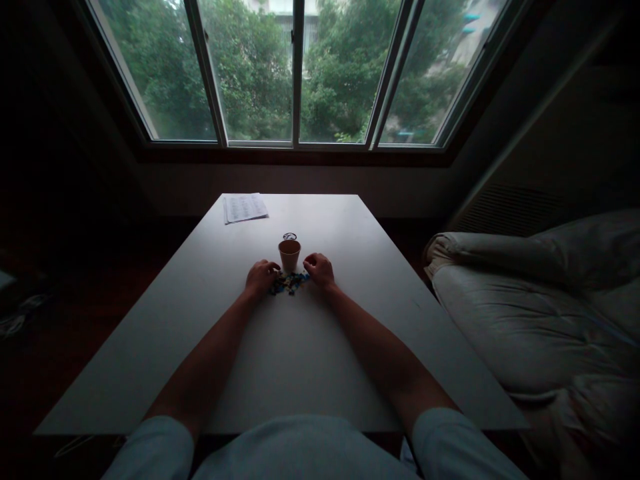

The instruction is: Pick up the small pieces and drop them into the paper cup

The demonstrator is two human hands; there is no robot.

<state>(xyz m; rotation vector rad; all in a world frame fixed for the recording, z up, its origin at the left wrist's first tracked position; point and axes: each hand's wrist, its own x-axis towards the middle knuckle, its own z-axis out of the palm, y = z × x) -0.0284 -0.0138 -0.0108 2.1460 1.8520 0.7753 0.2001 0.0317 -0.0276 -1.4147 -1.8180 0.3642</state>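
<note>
A brown cup (pixel 289 256) stands upright on the white table (pixel 300 360). In front of it lies a loose pile of small dark, blue and yellow pieces (pixel 289 284). My left hand (pixel 262 275) rests at the left edge of the pile, its fingers curled together near the cup. On the other side, my right hand (pixel 319 269) is beside the cup, with thumb and fingertips pinched together just above the pile's right edge. Whatever either hand may hold is too small to make out. Behind the cup is a small round dark and silvery object (pixel 289 237).
Printed papers (pixel 245 208) lie at the table's far left corner. A cushioned pale sofa (pixel 520 320) stands along the right side. Beyond the table's far edge is a wall with a wide window (pixel 295 73).
</note>
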